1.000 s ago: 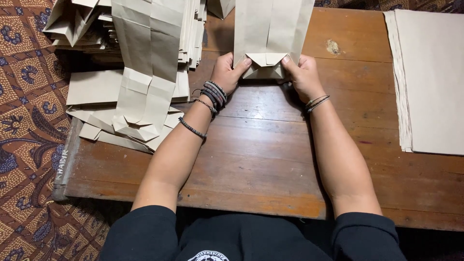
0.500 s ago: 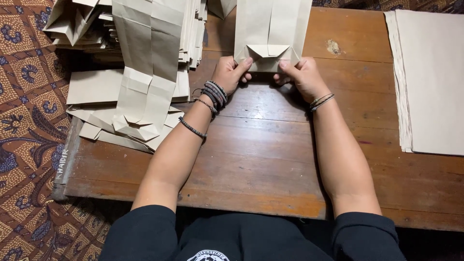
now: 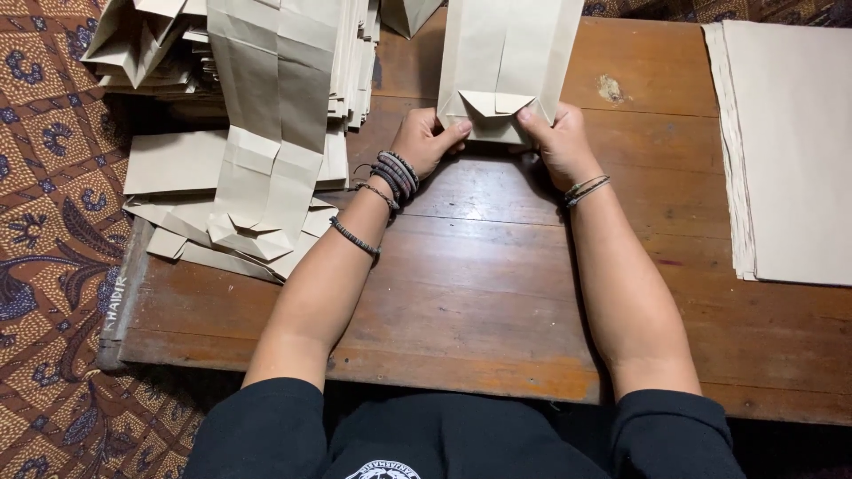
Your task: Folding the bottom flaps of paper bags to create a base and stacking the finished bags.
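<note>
A tan folded paper bag [image 3: 506, 49] lies flat on the wooden table [image 3: 497, 266], its folded bottom end toward me. My left hand [image 3: 426, 140] pinches the bag's lower left corner with thumb and fingers. My right hand [image 3: 557, 137] presses on the lower right corner, its thumb on the folded triangular flap. Both wrists wear bracelets. The bag's far end runs out of the picture at the top.
A heap of finished folded paper bags [image 3: 257, 133] covers the table's left side, spilling over its edge. A stack of flat tan paper sheets [image 3: 790, 142] lies at the right. A brown patterned cloth [image 3: 53, 266] lies under the table at the left.
The folded bottom flap has been flattened and the bag shifted slightly away from me. Both hands moved with it, staying on its lower corners.
</note>
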